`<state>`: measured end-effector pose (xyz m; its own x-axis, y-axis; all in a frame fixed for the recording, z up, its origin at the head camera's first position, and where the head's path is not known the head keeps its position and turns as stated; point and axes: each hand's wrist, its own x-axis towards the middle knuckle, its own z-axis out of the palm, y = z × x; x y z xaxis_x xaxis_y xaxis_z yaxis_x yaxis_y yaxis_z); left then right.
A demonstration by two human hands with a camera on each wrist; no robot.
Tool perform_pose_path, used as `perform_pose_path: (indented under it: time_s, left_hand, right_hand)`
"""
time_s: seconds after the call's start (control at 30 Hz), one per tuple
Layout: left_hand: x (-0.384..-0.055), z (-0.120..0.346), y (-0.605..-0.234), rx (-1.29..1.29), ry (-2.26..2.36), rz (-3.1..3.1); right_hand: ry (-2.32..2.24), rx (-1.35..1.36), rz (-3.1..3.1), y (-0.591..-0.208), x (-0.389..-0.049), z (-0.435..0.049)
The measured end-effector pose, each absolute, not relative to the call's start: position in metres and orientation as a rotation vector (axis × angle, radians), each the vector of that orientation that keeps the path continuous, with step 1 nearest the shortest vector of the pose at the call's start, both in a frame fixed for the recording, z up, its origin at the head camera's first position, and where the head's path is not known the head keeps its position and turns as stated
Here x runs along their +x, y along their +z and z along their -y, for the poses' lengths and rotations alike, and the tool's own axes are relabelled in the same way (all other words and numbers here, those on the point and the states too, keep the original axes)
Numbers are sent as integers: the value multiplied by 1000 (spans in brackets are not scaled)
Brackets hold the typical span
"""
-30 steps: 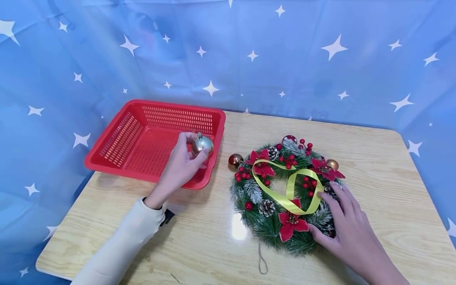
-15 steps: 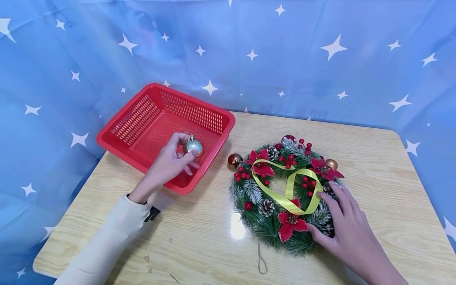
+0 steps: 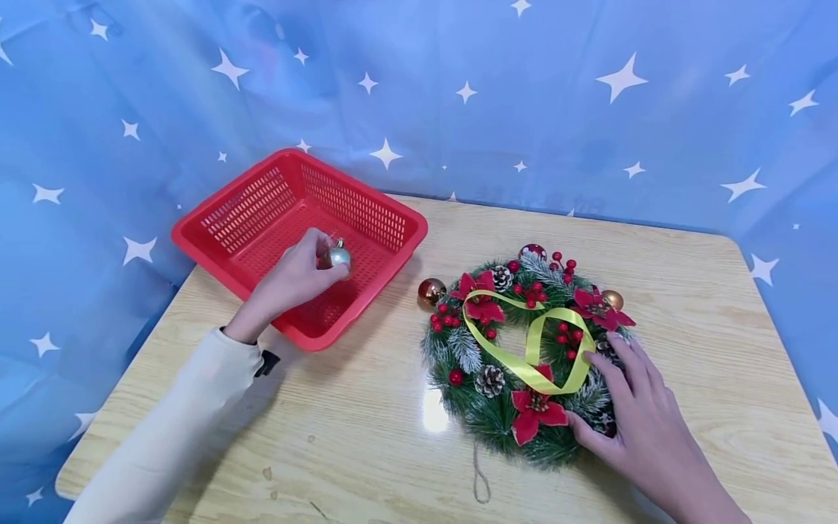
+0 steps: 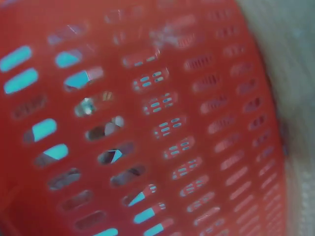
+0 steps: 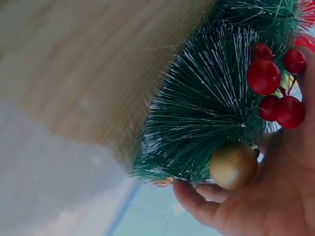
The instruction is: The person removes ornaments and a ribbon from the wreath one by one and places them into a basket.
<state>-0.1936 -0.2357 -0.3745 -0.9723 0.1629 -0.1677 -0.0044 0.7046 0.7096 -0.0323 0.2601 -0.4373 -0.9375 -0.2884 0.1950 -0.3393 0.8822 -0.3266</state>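
Observation:
My left hand (image 3: 296,272) reaches into the red plastic basket (image 3: 196,234), over its front wall. Between its thumb and fingers it pinches a shiny pale silver-green bauble (image 3: 339,255) with a metal cap, low over the basket's floor. In the left wrist view the slotted basket wall (image 4: 236,147) fills most of the picture. My right hand (image 3: 638,415) grips the right side of a green wreath (image 3: 497,426), thumb at the front and fingers over the edge. The right wrist view shows that hand (image 5: 280,196) curled round the wreath's needles (image 5: 197,108), beside a gold ball (image 5: 234,165) and red berries (image 5: 263,76).
A yellow ribbon (image 3: 504,355) lies loosely over the wreath, among red poinsettias (image 3: 537,413) and pine cones (image 3: 489,380). A brown bauble (image 3: 431,292) sits at its left edge. A twine loop (image 3: 481,484) extends onto the wooden table (image 3: 366,437). Behind hangs a blue starry curtain (image 3: 419,94).
The basket has turned, its right end swinging toward me. My left hand has moved left and deeper into it with the bauble. The right hand and wreath have stayed put.

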Motion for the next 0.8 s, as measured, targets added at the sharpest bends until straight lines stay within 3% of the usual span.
perform_pose_path:
  time_s: [0.8]
  left_hand:
    - [-209, 232, -385, 111, 833, -2619]
  right_hand:
    - [656, 633, 2911, -429, -40, -276]
